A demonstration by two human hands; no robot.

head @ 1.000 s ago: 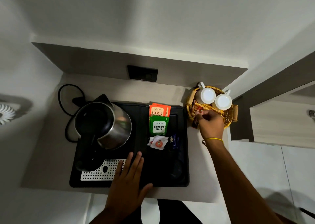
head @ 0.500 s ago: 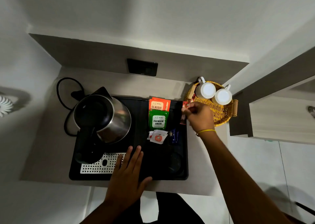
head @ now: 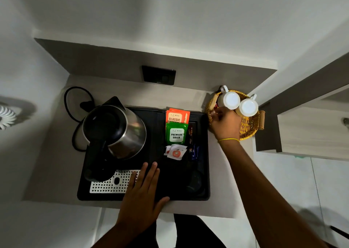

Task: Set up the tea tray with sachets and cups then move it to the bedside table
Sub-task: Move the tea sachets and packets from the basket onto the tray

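- Black tea tray (head: 120, 195) sits on the grey counter (head: 54, 172), front edge near the counter lip; not yet moved to any bedside table.
- Sachets on tray, right-of-centre column: orange CLASSIC sachets (head: 176, 116) at back, green PREMIUM GREEN sachets (head: 176, 135) overlapping them, white sachets (head: 175, 152) in front, dark stick sachets (head: 191, 134) and blue ones (head: 194, 152) just beside.
- Two white cups (head: 238, 103) upside down in the wicker basket (head: 249, 127), off the tray's back-right corner, touching each other.
- Right hand (head: 224, 124) is over the basket's left rim, fingers curled at something small there; cannot tell if it is pinched on a sachet or empty.
- Left hand (head: 141, 193) lies flat, fingers spread, on the tray's front edge, gripping nothing, just pressing.
- Kettle (head: 115, 132) stands on tray left side, cord (head: 75, 104) running off behind; perforated drip plate (head: 105, 185) in front of it.
- Step in hand, likely: fetching remaining sachets from basket into tray column.
- To do well: pinch sachets by the edge, avoid knocking the near cup; lay them flat in the free slot, not on top of others.
- Keep left palm down so the tray stays put.
- Risk: kettle cord looks plugged; free it before lifting tray.
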